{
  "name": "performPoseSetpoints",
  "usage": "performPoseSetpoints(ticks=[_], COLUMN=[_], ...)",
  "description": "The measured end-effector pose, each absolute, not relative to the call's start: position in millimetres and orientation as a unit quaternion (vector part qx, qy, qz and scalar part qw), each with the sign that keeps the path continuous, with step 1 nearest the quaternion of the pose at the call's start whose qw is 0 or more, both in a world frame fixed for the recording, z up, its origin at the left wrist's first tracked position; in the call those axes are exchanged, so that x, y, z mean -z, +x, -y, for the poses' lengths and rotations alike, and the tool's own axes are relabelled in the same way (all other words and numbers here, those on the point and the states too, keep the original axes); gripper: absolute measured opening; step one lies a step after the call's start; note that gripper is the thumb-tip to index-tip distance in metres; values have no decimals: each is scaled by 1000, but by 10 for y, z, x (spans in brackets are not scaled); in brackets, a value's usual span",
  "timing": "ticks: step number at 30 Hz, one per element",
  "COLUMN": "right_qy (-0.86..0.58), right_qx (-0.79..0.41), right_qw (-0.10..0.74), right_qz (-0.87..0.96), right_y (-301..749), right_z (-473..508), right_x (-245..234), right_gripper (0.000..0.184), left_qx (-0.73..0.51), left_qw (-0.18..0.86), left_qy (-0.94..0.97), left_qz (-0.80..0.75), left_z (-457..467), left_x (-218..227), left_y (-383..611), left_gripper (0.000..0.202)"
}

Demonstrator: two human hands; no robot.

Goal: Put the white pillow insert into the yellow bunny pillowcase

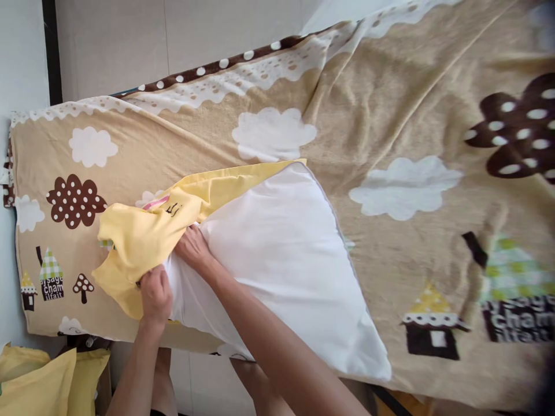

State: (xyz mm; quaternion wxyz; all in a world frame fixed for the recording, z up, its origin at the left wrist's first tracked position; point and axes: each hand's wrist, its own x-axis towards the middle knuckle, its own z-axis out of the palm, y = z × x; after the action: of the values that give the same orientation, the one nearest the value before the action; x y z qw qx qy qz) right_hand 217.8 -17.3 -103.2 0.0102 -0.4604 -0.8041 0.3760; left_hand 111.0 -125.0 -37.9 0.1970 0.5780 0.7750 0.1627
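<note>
A white pillow with grey piping lies on the bed, its narrower left end inside a yellow pillowcase. The case is bunched up and shows a pink and black print. My left hand is closed in a fist on the near edge of the pillowcase opening. Just beyond it, my right hand grips a gathered part of the pillow at the mouth of the case. Its fingertips are hidden under the yellow fabric. The right part of the pillow is uncovered.
A tan blanket printed with clouds, houses and flowers covers the bed. Yellow cushions stand at the lower left. A pale wall rises at the left, and light floor shows beyond the bed. My legs are at the near edge.
</note>
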Motion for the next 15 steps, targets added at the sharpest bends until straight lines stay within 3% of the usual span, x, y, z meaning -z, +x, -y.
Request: performPoseSetpoints(ticks=[4,7,10,15], right_qy=[-493,-365,-262,-430], right_qx=[-373,-414,-447,-426], right_qw=[6,71,132,132], right_qz=[786,830,845,785], right_y=[2142,1941,1778,1923], right_z=[226,450,532,-11], right_x=[910,697,628,957], right_gripper=[32,27,24,41], left_qx=[-205,-204,-213,-200], left_qw=[203,223,168,133], left_qy=[436,452,484,466], left_qz=[-852,-839,-832,-851], left_z=[1462,1610,1608,1540], left_x=[373,302,235,277], left_y=[993,1077,1198,1110], left_gripper=[44,55,54,46])
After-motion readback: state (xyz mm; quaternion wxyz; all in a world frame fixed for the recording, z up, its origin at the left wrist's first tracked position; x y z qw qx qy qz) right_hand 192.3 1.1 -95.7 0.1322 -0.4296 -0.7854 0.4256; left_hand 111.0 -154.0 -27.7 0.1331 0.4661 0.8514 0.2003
